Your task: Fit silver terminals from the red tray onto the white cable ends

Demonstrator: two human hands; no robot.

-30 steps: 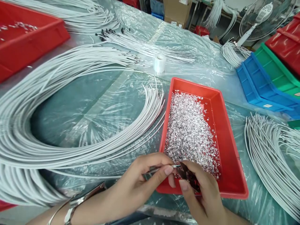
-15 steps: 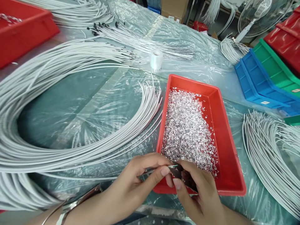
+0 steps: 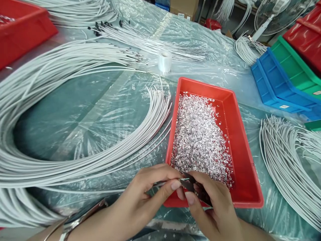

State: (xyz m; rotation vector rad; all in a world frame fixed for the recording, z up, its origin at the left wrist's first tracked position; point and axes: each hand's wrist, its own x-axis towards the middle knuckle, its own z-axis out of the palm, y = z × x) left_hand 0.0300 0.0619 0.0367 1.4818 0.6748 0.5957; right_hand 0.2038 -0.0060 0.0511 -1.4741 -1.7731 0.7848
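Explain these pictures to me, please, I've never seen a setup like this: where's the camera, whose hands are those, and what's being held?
Every view comes from one camera worn on a person's head, looking forward and down. No robot here: the two bare hands are that person's own. The left hand pinches a thin white cable near its end. The right hand grips a small dark metal tool at that end; fingers hide much of it. Beneath them, on a greenish table covered in clear plastic film, sits a rectangular red plastic tray holding many tiny shiny silvery pieces. To its left curves a large bundle of white cables. Behind the tray stands a short whitish translucent roll.
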